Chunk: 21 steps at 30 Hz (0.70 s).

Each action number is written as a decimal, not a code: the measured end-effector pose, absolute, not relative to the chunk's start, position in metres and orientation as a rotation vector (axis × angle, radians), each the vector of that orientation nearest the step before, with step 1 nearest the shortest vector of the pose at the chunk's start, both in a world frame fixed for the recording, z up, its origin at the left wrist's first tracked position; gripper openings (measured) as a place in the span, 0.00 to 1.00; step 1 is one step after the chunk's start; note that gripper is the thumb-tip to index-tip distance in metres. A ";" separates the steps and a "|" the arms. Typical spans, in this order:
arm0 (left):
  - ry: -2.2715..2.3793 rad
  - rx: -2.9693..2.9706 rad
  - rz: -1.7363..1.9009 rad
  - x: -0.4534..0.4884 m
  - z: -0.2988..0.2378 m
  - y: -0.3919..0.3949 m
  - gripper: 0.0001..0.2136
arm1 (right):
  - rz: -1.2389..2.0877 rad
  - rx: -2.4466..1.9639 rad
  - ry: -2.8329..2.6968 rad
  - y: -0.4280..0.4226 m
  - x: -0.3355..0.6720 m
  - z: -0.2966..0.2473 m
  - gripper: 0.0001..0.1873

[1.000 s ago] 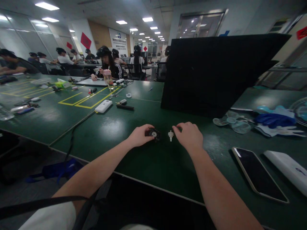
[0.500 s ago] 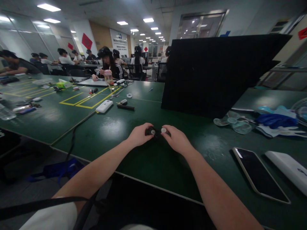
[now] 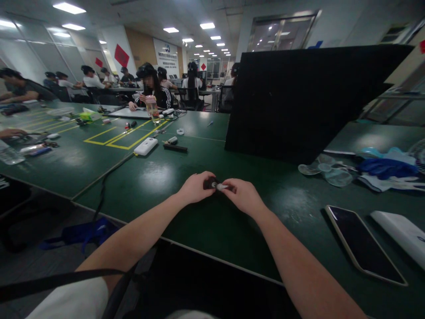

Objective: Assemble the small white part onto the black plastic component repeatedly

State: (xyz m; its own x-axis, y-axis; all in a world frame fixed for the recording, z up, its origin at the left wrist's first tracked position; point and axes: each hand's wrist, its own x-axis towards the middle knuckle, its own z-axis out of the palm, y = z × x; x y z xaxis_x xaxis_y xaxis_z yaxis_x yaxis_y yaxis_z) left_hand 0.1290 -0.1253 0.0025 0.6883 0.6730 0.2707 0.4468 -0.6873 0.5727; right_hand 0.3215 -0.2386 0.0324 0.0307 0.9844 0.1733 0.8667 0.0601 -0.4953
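Note:
My left hand (image 3: 194,188) is closed around a small round black part (image 3: 209,182) just above the green table (image 3: 186,226). My right hand (image 3: 241,195) pinches a small white plastic piece (image 3: 220,186) between thumb and fingers. The white piece's tip touches the black part's centre. The two hands meet near the middle of the table, a little in front of a large black board (image 3: 299,97).
A dark phone (image 3: 363,241) and a white flat device (image 3: 400,230) lie at the right. Blue gloves (image 3: 381,166) and clear fan blades (image 3: 323,173) lie behind them. A white power bank (image 3: 145,146) and small tools lie at the back left. Other people sit at far tables.
My right hand picked the white piece up off the table and carried it left to the black part. My left hand lifted the black part slightly.

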 end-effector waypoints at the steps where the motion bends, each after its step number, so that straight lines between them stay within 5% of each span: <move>1: 0.864 2.428 0.640 0.129 0.003 -0.126 0.22 | 0.307 -1.837 -1.890 -0.239 0.321 0.032 0.12; 5: 0.855 2.414 0.629 0.128 0.003 -0.127 0.22 | 0.235 -1.901 -1.882 -0.237 0.318 0.028 0.16; 13: 0.782 2.438 0.572 0.128 0.011 -0.131 0.22 | 0.278 -2.078 -1.569 -0.241 0.321 0.040 0.40; 21: 0.861 2.398 0.617 0.123 0.008 -0.123 0.23 | 0.286 -2.077 -1.346 -0.243 0.336 0.044 0.43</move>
